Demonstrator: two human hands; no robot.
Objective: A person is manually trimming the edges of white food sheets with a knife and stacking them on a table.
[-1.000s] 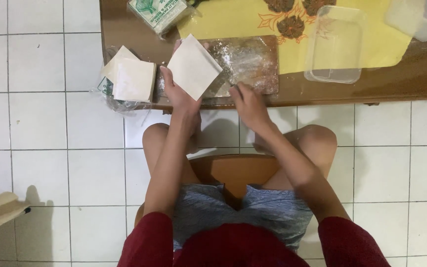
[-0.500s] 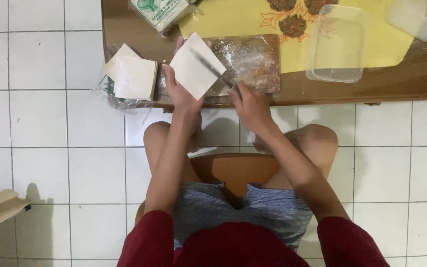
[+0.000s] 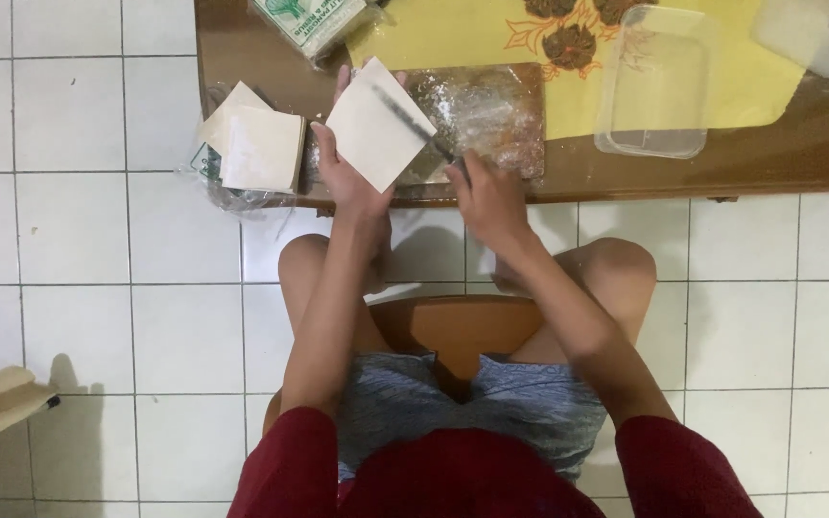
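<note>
While the person sits on a wooden stool (image 3: 453,331) at the near edge of a brown table (image 3: 817,144), both hands work over a cutting board (image 3: 491,110) wrapped in clear plastic. The left hand (image 3: 347,177) holds up a white square sheet (image 3: 376,125), thumb on its near left edge and the other fingers curled behind it, so the sheet stands tilted over the left part of the board. The right hand (image 3: 486,197) is closed around the handle of a knife (image 3: 414,120). The blade runs up and to the left across the face of the sheet, blurred, so whether it touches the sheet cannot be told. The two hands are close together, with the sheet between the left fingers and the blade.

Left of the board, a stack of white square sheets (image 3: 256,144) lies on a crumpled clear bag (image 3: 213,182) at the table's left corner. Farther back sits a green and white packet (image 3: 314,19). To the right, a clear plastic box (image 3: 659,82) rests partly on a yellow mat (image 3: 472,34) with brown flower prints. The floor (image 3: 79,288) is white tile.
</note>
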